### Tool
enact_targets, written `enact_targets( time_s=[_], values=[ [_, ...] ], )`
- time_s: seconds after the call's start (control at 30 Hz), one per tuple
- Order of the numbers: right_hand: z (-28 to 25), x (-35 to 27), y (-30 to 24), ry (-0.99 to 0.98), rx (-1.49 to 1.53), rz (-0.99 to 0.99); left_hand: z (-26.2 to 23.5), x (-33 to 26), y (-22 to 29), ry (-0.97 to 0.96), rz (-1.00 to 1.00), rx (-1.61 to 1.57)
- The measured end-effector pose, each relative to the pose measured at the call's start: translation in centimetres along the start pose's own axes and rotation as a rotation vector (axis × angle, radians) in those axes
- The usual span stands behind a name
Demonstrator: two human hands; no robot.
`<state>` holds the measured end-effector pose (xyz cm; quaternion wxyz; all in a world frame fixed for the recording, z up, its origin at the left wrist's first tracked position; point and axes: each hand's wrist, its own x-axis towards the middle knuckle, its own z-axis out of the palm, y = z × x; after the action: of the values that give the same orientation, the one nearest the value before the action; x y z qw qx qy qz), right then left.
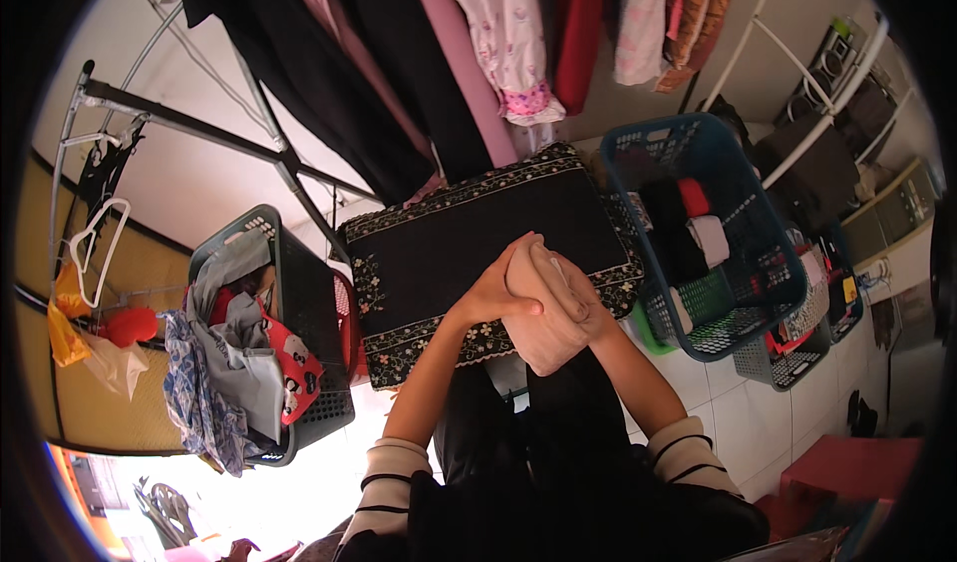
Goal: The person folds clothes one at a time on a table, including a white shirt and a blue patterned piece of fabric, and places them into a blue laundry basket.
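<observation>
- Watching through the head cam, I've got 2 hands on 1 folded beige cloth (546,318), mid-view, over the near edge of a black floral-bordered cover (469,238). Can't tell if it's touching that cover.
- Left hand (490,295) has its side, thumb laid across the front, fingers pinching toward the top edge.
- Right hand (595,315) is cupped round the other side; most of its fingers are hidden from me.
- To the right I see a blue basket (773,288) with black, red and pale items inside.
- To the left, a dark basket (324,388) piled with grey cloth (249,363) and a red patterned one (292,368).
- Clothes (503,39) hang along the top.
</observation>
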<state>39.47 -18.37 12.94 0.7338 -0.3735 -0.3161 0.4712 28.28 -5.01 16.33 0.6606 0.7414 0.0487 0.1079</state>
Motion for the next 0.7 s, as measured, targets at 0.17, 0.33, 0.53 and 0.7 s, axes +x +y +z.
enact_targets(
  time_s=[0.17,0.33,0.53,0.7],
  values=[
    [-4.0,-1.0,-2.0,0.346,-0.209,0.228,3.1,1.8,-0.6,-0.050,-0.082,-0.124],
    [-9.1,-4.7,-3.6,0.327,-0.506,-0.217,8.1,5.3,-1.0,0.004,-0.050,-0.325],
    [-2.7,-9.0,-14.1,0.416,0.101,0.314,13.5,9.5,-3.1,-0.046,0.073,-0.449],
    [-9.7,-12.7,-10.5,0.402,0.491,0.051,16.6,12.0,-2.9,-0.253,-0.020,-0.415]
  ],
)
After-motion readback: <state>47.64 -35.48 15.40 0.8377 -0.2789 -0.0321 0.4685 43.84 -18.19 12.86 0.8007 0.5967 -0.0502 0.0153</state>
